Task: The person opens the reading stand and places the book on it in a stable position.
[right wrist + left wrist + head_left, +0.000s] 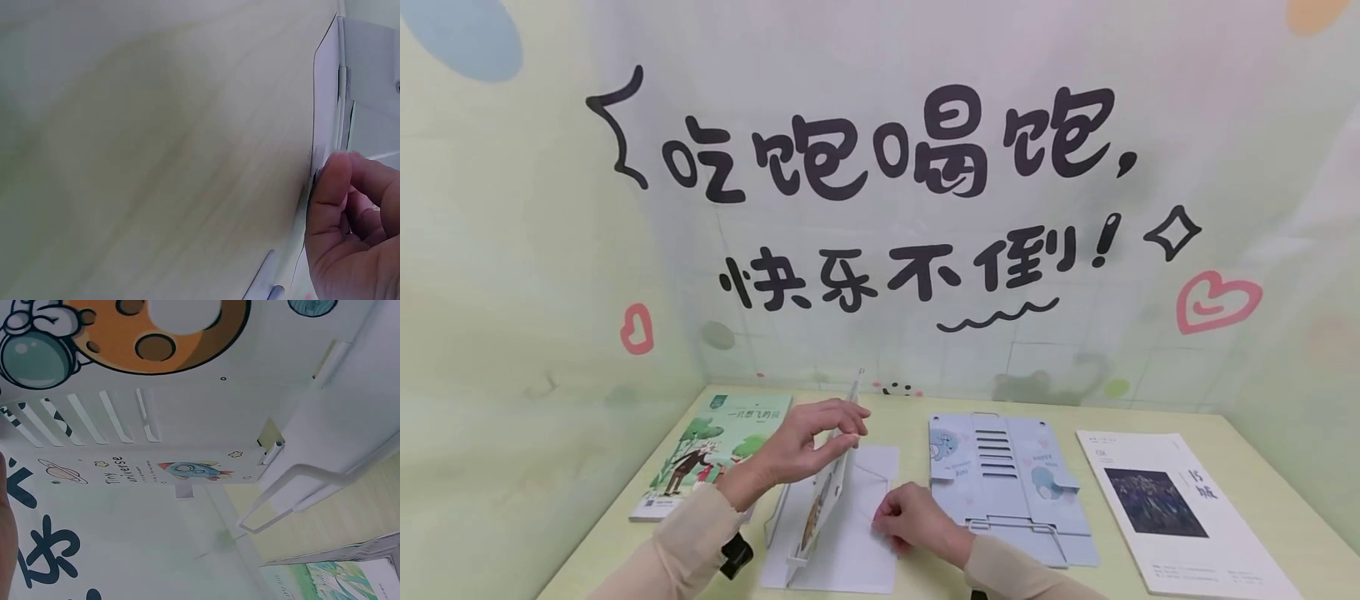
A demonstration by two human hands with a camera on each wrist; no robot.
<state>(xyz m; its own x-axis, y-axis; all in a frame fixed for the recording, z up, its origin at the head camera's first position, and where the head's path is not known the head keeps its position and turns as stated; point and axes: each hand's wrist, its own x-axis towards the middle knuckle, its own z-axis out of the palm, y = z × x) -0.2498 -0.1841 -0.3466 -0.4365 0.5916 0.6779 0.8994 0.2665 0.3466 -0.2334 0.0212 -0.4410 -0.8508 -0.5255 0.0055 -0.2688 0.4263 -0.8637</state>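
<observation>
A white book stand with a cartoon-printed panel (829, 492) stands on the table, its panel raised steeply above the flat base (859, 562). My left hand (808, 442) grips the upper part of the panel, thumb on the right side. In the left wrist view the panel (206, 415) shows slots, a rocket print and a wire holder (312, 475). At the base's right edge is my right hand (917, 521). In the right wrist view its thumb and curled fingers (331, 194) pinch the base's edge; the exact contact is partly hidden.
A green illustrated book (700, 454) lies behind on the left. To the right a pale blue book stand (1000, 500) lies flat with its wire holder at the front. Beyond it is a white magazine (1157, 500). A printed wall sheet (880, 350) borders the table's back.
</observation>
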